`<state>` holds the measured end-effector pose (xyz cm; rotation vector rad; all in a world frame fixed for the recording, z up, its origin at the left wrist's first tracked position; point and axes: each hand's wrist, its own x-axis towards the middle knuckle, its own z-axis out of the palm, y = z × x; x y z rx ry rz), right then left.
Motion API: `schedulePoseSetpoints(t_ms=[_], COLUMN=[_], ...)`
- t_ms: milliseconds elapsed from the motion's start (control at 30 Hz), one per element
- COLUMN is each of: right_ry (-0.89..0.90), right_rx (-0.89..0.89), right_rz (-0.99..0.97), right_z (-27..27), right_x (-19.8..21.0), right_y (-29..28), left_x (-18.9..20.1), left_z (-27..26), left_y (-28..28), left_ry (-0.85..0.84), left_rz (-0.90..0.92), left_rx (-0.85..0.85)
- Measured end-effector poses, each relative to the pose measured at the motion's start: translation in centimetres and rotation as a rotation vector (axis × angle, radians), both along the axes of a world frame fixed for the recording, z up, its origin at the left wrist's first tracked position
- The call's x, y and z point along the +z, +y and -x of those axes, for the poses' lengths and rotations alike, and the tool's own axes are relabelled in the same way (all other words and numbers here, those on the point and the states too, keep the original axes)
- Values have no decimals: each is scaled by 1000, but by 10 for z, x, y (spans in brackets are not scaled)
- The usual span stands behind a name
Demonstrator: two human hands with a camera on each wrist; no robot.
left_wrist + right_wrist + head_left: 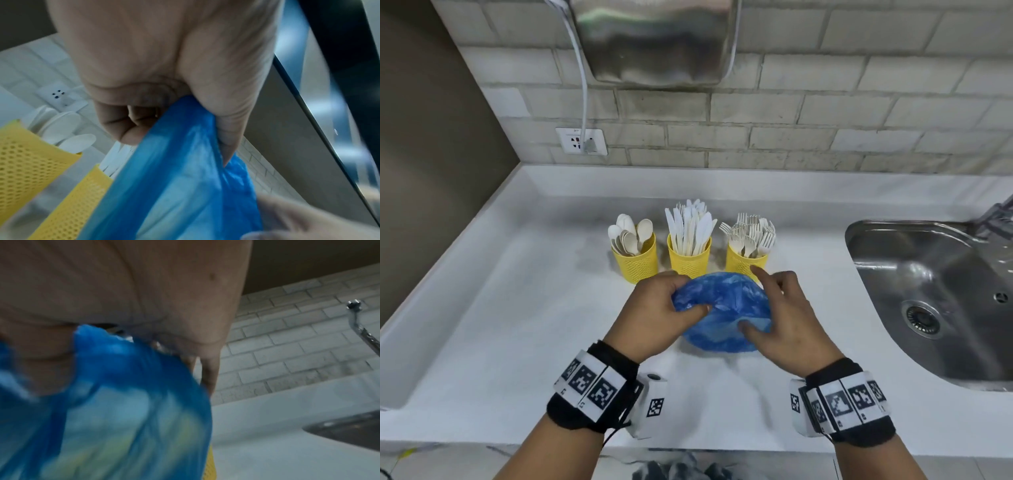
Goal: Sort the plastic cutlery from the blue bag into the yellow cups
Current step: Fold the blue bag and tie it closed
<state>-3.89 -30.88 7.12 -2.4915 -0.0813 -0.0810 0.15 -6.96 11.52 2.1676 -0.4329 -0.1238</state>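
left hand (164, 65) grips blue bag (174, 186), head view blocked

Head view: bright, even light, sharp at centre; wall tiles (756, 113) bow toward the edges. Glare on metal sink (928, 274), right. Soft shadows under the hands. Both wrist views dimmer, motion-blurred; blue bag (115, 410) smeared lower left.

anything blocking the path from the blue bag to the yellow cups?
Nothing visible does. The blue bag, held by the left hand and right hand, sits directly in front of the three yellow cups, whose tops are open.
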Motion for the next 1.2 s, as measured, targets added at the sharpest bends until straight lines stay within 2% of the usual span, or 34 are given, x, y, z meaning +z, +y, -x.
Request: schedulePoseSetpoints(t_ms=[67, 167, 267, 367, 500, 567, 700, 767, 867, 1000, 1067, 1200], right_ry=[4, -84, -84, -189, -165, -177, -157, -93, -125, -315, -337, -305], right_rx=[108, 183, 119, 20, -61, -31, 220, 274, 244, 169, 163, 129], right_rz=[4, -5, 22, 122, 180, 218, 21, 11, -38, -88, -62, -14], right_z=[11, 20, 18, 21, 26, 31, 50, 52, 50, 40, 33, 20], right_x=[12, 24, 21, 18, 23, 28, 48, 52, 43, 35, 35, 29], right_y=[2, 15, 16, -2, -24, -27, -17, -8, -4, -16, -21, -28], left_x=[-2, 1, 5, 10, 20, 21, 23, 24, 23, 22, 24, 28], left_z=[3, 17, 29, 34, 39, 41, 51, 58, 68, 72, 70, 73], left_y=[-10, -32, -45, -41, -35, -37, -55, -67, -77, -68, -61, -46], left_ry=[-71, -57, -31, 25, 131, 150, 123, 152, 158, 92, 150, 347], left_rz=[-66, -51, 4, 58, 25, 14, 144, 201, 207, 136, 124, 174], left_rx=[-59, -153, -127, -83, -122, -144, -94, -133, -213, -116, -93, -208])
